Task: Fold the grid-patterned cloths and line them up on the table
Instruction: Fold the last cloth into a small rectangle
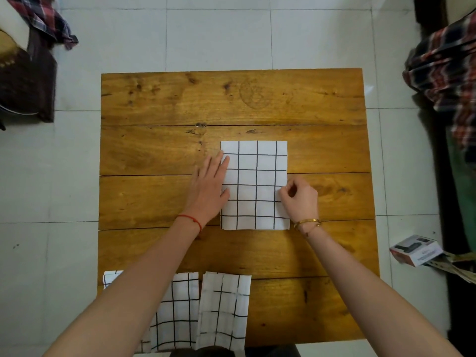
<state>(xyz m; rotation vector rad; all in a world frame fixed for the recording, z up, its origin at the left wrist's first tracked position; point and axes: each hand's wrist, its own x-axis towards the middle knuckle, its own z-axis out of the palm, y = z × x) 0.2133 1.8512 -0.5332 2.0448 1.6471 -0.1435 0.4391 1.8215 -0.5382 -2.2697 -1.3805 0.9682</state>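
Two hands: left (209, 185) flat on grid cloth (255, 185), right (300, 197) pinching its edge.

bare table (231, 99) beyond centre cloth (255, 185); folded cloths (201, 310) line near edge

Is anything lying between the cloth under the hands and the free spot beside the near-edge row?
Nothing visible: bare wooden table separates the white black-grid cloth, held by the left hand and right hand, from the space right of the two folded grid cloths.
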